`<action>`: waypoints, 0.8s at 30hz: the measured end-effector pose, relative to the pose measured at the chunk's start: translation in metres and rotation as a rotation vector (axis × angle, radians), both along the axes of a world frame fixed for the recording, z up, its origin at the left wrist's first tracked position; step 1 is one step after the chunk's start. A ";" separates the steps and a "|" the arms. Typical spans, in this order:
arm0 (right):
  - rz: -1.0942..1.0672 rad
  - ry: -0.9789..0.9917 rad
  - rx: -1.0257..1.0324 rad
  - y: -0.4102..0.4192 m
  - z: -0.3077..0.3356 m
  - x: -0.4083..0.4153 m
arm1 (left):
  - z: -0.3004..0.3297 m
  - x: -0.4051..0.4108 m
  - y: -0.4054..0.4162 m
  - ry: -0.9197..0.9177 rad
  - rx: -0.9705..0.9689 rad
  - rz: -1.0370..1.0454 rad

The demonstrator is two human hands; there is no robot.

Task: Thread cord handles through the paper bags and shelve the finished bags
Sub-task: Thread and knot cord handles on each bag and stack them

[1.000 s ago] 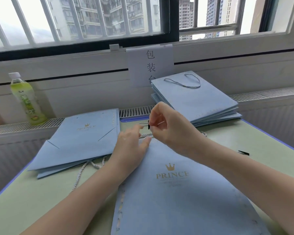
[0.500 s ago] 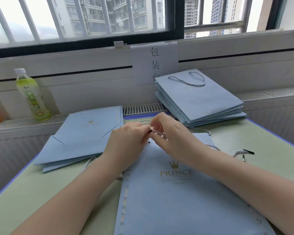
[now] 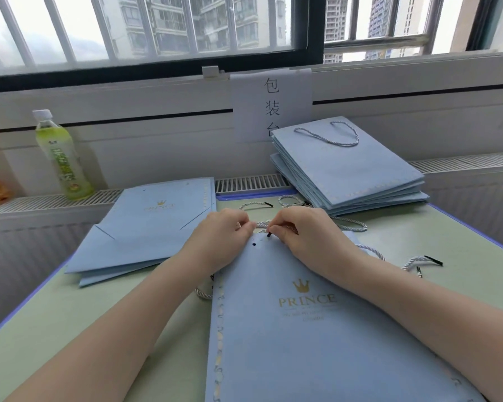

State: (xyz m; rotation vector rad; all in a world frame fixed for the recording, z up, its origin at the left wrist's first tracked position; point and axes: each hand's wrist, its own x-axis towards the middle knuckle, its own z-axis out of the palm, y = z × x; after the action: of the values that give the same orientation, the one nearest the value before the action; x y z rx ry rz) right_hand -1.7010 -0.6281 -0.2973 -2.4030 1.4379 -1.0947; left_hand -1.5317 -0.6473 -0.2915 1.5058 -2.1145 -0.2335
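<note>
A light blue paper bag (image 3: 302, 329) with a gold crown and "PRINCE" lies flat in front of me, its top edge toward the window. A small punched hole (image 3: 254, 244) shows near that top edge. My right hand (image 3: 302, 236) pinches the black tip of a grey twisted cord (image 3: 269, 234) just above the bag's top edge. My left hand (image 3: 221, 236) grips the bag's top edge beside the cord. The rest of the cord runs behind my right hand.
A stack of bags without handles (image 3: 154, 224) lies at the left. A stack of bags with cord handles (image 3: 346, 169) sits on the ledge at the back right. Loose cords (image 3: 418, 261) lie on the green table (image 3: 55, 329). A green drink bottle (image 3: 61, 158) stands at the left.
My hands have come down to the bag's top edge, and the cord's black tip now points down at the paper near the hole. My head has shifted slightly.
</note>
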 end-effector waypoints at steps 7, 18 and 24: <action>0.095 -0.054 -0.018 0.001 -0.001 0.004 | 0.002 -0.001 -0.001 0.167 -0.010 -0.063; 0.171 -0.164 0.010 0.004 -0.003 0.006 | 0.003 -0.005 0.001 0.256 -0.058 -0.054; 0.203 -0.197 0.050 0.003 -0.004 0.006 | 0.003 -0.008 0.004 0.343 -0.075 -0.047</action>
State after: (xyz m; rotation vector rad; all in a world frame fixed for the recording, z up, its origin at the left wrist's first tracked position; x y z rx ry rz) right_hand -1.6950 -0.6256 -0.3013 -2.2732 1.1192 -1.1913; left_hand -1.5393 -0.6428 -0.2885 1.2716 -1.8644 -0.3955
